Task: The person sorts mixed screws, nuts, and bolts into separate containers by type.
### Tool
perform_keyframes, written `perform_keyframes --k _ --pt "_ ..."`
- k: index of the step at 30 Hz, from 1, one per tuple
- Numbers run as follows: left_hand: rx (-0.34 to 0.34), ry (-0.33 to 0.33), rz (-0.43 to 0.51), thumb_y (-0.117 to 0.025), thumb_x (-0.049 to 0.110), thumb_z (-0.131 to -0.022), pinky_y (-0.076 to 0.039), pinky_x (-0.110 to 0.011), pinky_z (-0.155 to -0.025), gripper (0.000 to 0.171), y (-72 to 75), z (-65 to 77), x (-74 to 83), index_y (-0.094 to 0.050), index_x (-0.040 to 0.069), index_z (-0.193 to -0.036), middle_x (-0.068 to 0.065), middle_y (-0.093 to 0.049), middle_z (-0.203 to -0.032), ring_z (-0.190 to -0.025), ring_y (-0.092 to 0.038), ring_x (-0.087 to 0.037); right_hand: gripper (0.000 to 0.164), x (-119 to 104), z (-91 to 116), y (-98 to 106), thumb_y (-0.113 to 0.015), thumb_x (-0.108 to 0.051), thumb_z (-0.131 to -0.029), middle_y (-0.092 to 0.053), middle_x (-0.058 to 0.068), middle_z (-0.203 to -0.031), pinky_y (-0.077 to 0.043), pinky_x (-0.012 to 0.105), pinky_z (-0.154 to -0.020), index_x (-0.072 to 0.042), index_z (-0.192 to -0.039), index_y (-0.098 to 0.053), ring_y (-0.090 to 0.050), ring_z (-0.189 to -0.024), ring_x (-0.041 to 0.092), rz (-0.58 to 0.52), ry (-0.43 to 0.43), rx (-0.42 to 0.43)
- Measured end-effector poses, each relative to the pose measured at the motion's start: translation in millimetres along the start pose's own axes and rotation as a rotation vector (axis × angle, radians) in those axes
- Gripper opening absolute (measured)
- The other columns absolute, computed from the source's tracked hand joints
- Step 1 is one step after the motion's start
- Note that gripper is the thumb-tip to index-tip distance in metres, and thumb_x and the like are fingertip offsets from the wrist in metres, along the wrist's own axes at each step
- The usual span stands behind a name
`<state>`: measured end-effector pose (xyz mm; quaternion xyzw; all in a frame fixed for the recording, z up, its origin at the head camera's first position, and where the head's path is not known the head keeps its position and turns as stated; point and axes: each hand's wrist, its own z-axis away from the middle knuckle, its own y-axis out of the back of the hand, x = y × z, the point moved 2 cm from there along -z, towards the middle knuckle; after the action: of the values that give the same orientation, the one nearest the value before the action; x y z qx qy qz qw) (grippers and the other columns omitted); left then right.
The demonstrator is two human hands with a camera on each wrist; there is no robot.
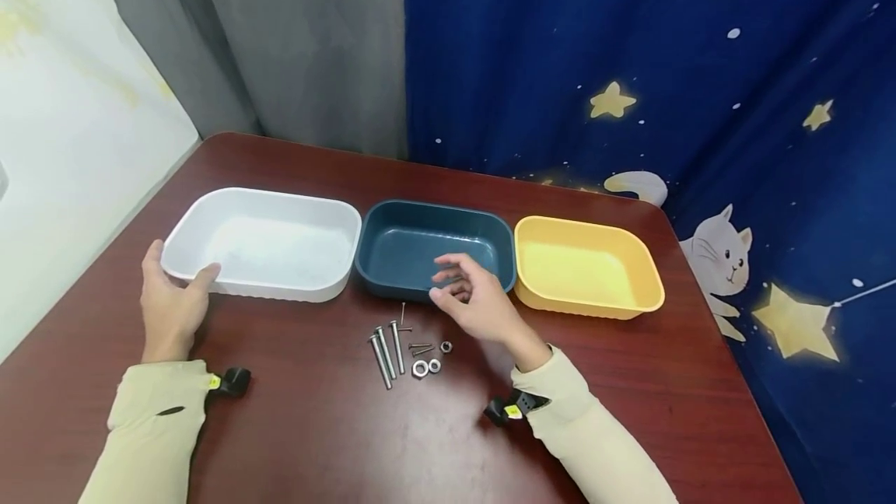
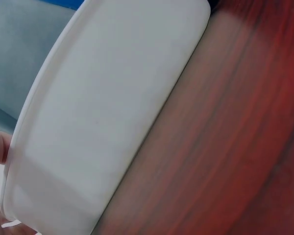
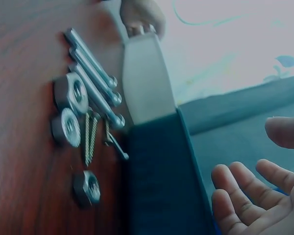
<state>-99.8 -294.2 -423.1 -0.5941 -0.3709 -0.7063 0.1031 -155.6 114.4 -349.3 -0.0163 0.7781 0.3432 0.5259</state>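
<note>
My left hand (image 1: 171, 309) grips the near left corner of a white plastic bin (image 1: 329, 286), thumb over the rim and fingers along the left side. The left wrist view has the bin's outer wall (image 2: 103, 93) filling its middle. Above the front rim of a dark blue bin (image 1: 392, 282) hovers my right hand (image 1: 483, 306), fingers loosely bent with nothing between them. On the table before that bin lie three long bolts (image 1: 387, 352), several small screws (image 1: 420, 348) and three hex nuts (image 1: 420, 369). The right wrist view shows this hardware left of my bent fingers (image 3: 240, 196).
A yellow bin (image 1: 588, 306) stands right of the dark blue one, so the bins form a row across the brown wooden table (image 1: 308, 426). Behind the table hang a grey curtain (image 1: 301, 45) and a blue starry one (image 1: 518, 45). A white wall (image 1: 70, 138) borders the left.
</note>
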Motion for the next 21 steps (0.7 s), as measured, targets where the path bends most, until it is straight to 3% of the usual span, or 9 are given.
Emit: perform_keyframes --k 13,21 --pt "0.003 0.009 0.013 -0.06 0.03 -0.092 -0.018 -0.038 -0.115 0.085 0.0 -0.1 -2.4 -0.007 0.02 -0.157 -0.009 -0.021 -0.159 -0.142 -0.025 -0.025 0.034 -6 -11 -44 -0.067 -0.013 -0.09 -0.065 0.014 -0.112 -0.053 0.024 -0.076 -0.002 -0.121 -0.059 -0.064 -0.083 0.009 0.039 -0.031 -0.228" --pt "-0.021 -0.008 -0.021 -0.059 0.034 -0.092 -0.018 -0.046 -0.115 0.086 2.4 1.3 -1.1 -0.005 0.019 -0.157 -0.012 -0.02 -0.159 -0.142 -0.023 -0.031 0.031 -9 -15 -67 -0.07 -0.015 -0.089 -0.066 0.009 -0.107 -0.05 0.018 -0.071 -0.004 -0.116 -0.062 -0.061 -0.072 0.0 0.131 -0.014 -0.312"
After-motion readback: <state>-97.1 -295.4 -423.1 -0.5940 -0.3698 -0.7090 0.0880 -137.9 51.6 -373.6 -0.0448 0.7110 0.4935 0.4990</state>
